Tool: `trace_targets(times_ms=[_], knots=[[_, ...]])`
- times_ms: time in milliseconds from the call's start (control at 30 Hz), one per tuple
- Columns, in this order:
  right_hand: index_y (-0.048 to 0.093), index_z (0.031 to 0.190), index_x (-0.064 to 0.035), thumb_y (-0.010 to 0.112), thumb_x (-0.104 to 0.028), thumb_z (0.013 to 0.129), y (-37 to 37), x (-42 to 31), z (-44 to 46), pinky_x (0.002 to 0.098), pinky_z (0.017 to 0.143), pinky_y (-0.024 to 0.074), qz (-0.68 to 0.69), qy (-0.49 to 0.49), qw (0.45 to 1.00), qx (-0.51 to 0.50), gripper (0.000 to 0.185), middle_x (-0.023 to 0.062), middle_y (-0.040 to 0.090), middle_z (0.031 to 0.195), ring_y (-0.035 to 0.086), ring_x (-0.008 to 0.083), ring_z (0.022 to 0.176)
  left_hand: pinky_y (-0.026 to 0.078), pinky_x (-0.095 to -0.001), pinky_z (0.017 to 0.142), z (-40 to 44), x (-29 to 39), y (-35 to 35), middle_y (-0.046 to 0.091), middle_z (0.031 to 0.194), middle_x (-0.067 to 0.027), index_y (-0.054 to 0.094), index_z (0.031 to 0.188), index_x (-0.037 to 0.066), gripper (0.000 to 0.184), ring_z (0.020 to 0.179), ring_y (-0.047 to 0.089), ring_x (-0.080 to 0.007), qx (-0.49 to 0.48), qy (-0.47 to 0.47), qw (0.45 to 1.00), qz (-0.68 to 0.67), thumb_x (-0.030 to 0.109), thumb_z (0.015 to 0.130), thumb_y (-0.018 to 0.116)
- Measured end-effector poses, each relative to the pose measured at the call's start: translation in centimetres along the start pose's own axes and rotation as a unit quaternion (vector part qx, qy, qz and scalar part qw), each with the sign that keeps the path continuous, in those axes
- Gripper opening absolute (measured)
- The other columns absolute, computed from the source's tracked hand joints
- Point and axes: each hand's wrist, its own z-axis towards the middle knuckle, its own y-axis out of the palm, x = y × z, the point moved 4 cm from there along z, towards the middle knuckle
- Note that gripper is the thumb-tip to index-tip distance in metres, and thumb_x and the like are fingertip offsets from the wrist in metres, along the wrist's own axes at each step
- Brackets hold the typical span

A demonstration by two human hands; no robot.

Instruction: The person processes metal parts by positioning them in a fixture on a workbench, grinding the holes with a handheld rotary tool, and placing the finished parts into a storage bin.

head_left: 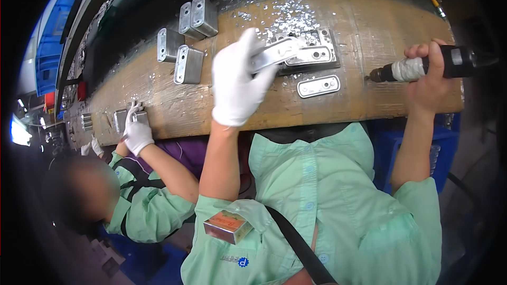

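Note:
My left hand (236,82), in a white glove, is closed on a flat, oblong metal plate (273,55), held tilted at the left of a dark metal fixture (328,38). In the fixture sits an oblong silver part (311,55) with a hole in its face; the held plate overlaps part of it. Just in front, a similar oblong plate (318,86) lies flat on the bench. My bare right hand (424,76) is wrapped round a black power screwdriver (458,62) with white wrapping near its nose. The tool points left, its tip apart from the parts.
Small shiny metal chips (298,17) cover the bench (364,103) behind the fixture. Several oblong metal housings (188,65) stand to the left. A co-worker's gloved hand (138,134) touches blocks at far left. A blue crate (388,150) is below the bench's right front.

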Motion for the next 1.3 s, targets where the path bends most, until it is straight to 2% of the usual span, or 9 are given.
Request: trace_targets(times_ms=[100, 133, 367, 467, 500, 633, 767, 1200, 1300], knots=[[0.06, 0.105, 0.0035, 0.071, -0.012, 0.093, -0.4, 0.1, 0.4, 0.0405, 0.07, 0.0562, 0.002, 0.001, 1.0, 0.003, 0.022, 0.0091, 0.062, 0.078, 0.064, 0.023, 0.07, 0.053, -0.033, 0.095, -2.9, -2.7, -3.3, 0.073, 0.119, -0.0125, 0.053, 0.145, 0.0, 0.074, 0.107, 0.07, -0.0208, 0.002, -0.093, 0.994, 0.061, 0.006, 0.079, 0.085], [0.06, 0.105, 0.0035, 0.071, -0.012, 0.093, -0.2, 0.1, 0.5, 0.0404, 0.07, 0.0563, 0.002, 0.006, 1.0, 0.002, 0.022, 0.009, 0.062, 0.078, 0.064, 0.0229, 0.07, 0.057, -0.0394, 0.083, -3.3, -3.2, -3.7, 0.073, 0.108, -0.0181, 0.053, 0.14, -0.004, 0.072, 0.094, 0.071, -0.0324, 0.016, -0.113, 0.993, 0.038, 0.006, 0.076, 0.085], [0.061, 0.107, 0.0031, 0.072, -0.012, 0.093, 0.3, 0.5, 0.8, 0.0381, 0.069, 0.0563, 0.015, 0.004, 0.999, -0.028, 0.024, 0.0087, 0.063, 0.078, 0.066, 0.0227, 0.069, 0.05, -0.0433, 0.094, -4.7, -4.6, -3.1, 0.07, 0.113, -0.0175, 0.056, 0.138, -0.002, 0.069, 0.107, 0.066, -0.0346, -0.004, -0.125, 0.985, 0.118, 0.008, 0.076, 0.084], [0.061, 0.107, 0.0029, 0.073, -0.012, 0.093, -0.5, 0.5, 0.4, 0.0373, 0.067, 0.0566, 0.012, -0.005, 1.0, -0.014, 0.023, 0.0089, 0.064, 0.078, 0.067, 0.0227, 0.068, 0.049, -0.0434, 0.095, -3.6, -1.1, -2.1, 0.07, 0.113, -0.0176, 0.059, 0.137, 0.0, 0.066, 0.106, 0.065, -0.0345, 0.045, 0.021, 0.976, 0.21, 0.009, 0.076, 0.083], [0.061, 0.107, 0.003, 0.073, -0.011, 0.093, -0.7, 0.4, 0.3, 0.0371, 0.066, 0.0567, 0.019, -0.009, 1.0, -0.012, 0.023, 0.009, 0.064, 0.078, 0.067, 0.0227, 0.068, 0.05, -0.0436, 0.089, -2.9, 0.8, -1.1, 0.069, 0.107, -0.0161, 0.063, 0.127, 0.001, 0.053, 0.101, 0.065, -0.0331, 0.04, 0.077, 0.982, 0.169, 0.007, 0.077, 0.081], [0.063, 0.105, 0.0035, 0.072, -0.01, 0.093, -0.7, 0.4, 0.4, 0.0367, 0.066, 0.0578, 0.041, -0.019, 0.999, -0.013, 0.021, 0.0092, 0.065, 0.078, 0.068, 0.0226, 0.067, 0.05, -0.0453, 0.089, -1.9, 4.8, 5.8, 0.068, 0.105, -0.0118, 0.063, 0.114, 0.006, 0.041, 0.1, 0.065, -0.0326, -0.233, 0.094, 0.966, 0.067, 0.005, 0.075, 0.078], [0.063, 0.103, 0.0041, 0.071, -0.01, 0.093, -0.9, 0.2, 0.2, 0.037, 0.067, 0.0585, 0.032, -0.03, 0.999, -0.016, 0.019, 0.0093, 0.065, 0.077, 0.068, 0.0225, 0.067, 0.048, -0.0428, 0.092, -3.8, 4.9, 9.3, 0.065, 0.117, -0.0044, 0.062, 0.113, 0.013, 0.042, 0.11, 0.061, -0.0262, -0.187, 0.124, 0.966, 0.126, 0.012, 0.075, 0.08], [0.057, 0.117, 0.0044, 0.064, -0.011, 0.099, -0.5, 0.6, 0.3, 0.0446, 0.073, 0.055, -0.001, -0.032, 0.998, -0.062, 0.025, 0.01, 0.062, 0.083, 0.063, 0.0251, 0.075, 0.05, -0.0443, 0.085, 0.6, 4.3, 4.3, 0.068, 0.11, -0.0088, 0.069, 0.094, 0.01, 0.021, 0.099, 0.065, -0.0326, -0.078, 0.141, 0.986, 0.041, 0.006, 0.075, 0.078], [0.064, 0.103, 0.0029, 0.071, -0.008, 0.094, 0.1, 0.6, 0.3, 0.0352, 0.066, 0.0569, 0.039, -0.022, 0.998, -0.033, 0.016, 0.009, 0.066, 0.078, 0.068, 0.0216, 0.067, 0.049, -0.0442, 0.088, 1.7, 2.3, 5.5, 0.069, 0.112, -0.0075, 0.069, 0.094, 0.011, 0.02, 0.102, 0.064, -0.0314, -0.102, 0.141, 0.982, 0.08, 0.007, 0.076, 0.078]])
